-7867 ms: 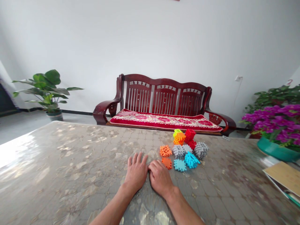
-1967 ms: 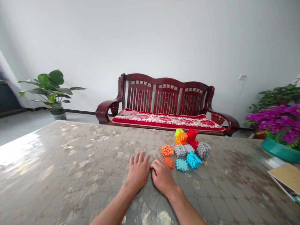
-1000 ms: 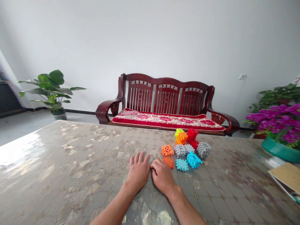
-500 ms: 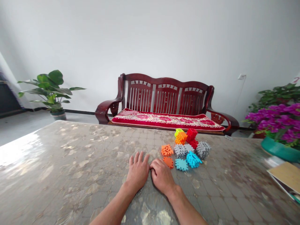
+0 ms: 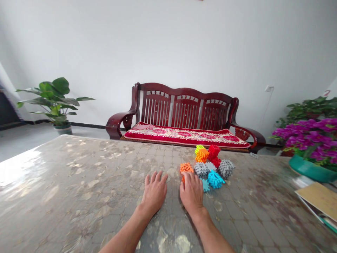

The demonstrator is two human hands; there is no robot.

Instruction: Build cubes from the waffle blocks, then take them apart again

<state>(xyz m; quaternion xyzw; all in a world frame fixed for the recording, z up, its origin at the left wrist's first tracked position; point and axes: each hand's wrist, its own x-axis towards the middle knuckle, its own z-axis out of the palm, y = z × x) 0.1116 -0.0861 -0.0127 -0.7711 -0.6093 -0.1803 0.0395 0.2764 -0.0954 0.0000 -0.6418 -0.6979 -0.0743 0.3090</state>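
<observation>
My left hand (image 5: 155,190) rests on the patterned table cover (image 5: 110,196), fingers apart and holding nothing. My right hand (image 5: 191,191) is over the near left edge of a group of puzzle-edged pieces, its fingertips at an orange piece (image 5: 183,179) that it mostly covers; whether it grips it is hidden. Another orange piece (image 5: 186,168) lies just beyond. A teal piece (image 5: 205,185) is partly behind the hand, with a blue stack (image 5: 216,179) to its right. Grey stacks (image 5: 202,170), (image 5: 226,169) lie farther on, with red (image 5: 214,151), orange (image 5: 202,155) and yellow-green (image 5: 199,149) ones behind.
A wooden bench (image 5: 185,109) with a red patterned cover stands beyond the table. Purple flowers in a teal pot (image 5: 312,168) are at the right, with a brown folder (image 5: 319,198) nearer. A potted plant (image 5: 56,100) stands far left. One small grey piece (image 5: 254,155) lies near the far edge.
My right hand has moved right and forward, away from my left hand, onto the near orange piece, and its curled fingers have extended. My left hand has stayed in place. The view has shifted slightly.
</observation>
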